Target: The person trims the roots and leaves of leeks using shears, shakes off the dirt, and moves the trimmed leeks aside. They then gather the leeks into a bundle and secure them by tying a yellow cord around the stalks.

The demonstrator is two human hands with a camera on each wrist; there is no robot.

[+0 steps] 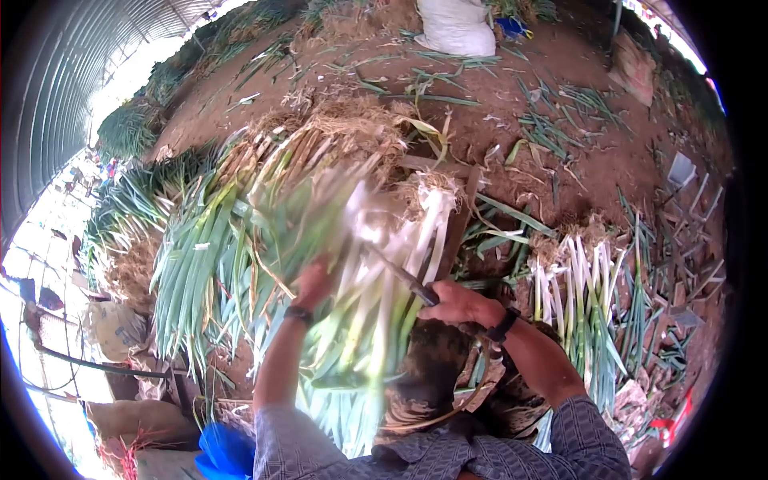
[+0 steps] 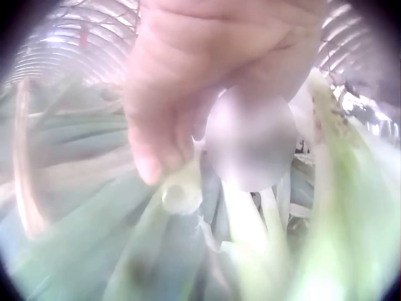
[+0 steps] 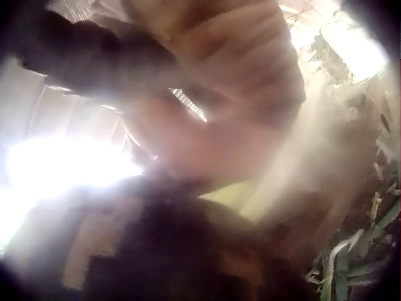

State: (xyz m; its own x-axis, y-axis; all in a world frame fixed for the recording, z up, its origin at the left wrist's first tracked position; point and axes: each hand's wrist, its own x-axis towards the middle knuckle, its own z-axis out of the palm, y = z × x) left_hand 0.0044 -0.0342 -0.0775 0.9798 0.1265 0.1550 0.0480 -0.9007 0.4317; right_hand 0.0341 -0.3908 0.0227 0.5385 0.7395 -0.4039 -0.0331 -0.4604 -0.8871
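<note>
The left hand (image 1: 314, 282), motion-blurred in the head view, is over green onions at the centre. In the left wrist view the left hand (image 2: 213, 69) curls its fingers at a pale stalk (image 2: 183, 191); a blurred white round shape lies under the palm. The right hand (image 1: 464, 305) grips the dark handle of a thin blade (image 1: 392, 266), which points up and left over white onion stems (image 1: 432, 232). In the right wrist view the right hand (image 3: 219, 106) is curled, and its tool cannot be made out.
A large rooted onion pile (image 1: 232, 216) spreads at the left. Another bunch (image 1: 582, 280) lies at the right, beside loose leaves and wood scraps. A white sack (image 1: 456, 28) stands at the back on brown soil. A blue item (image 1: 226, 450) is at the lower left.
</note>
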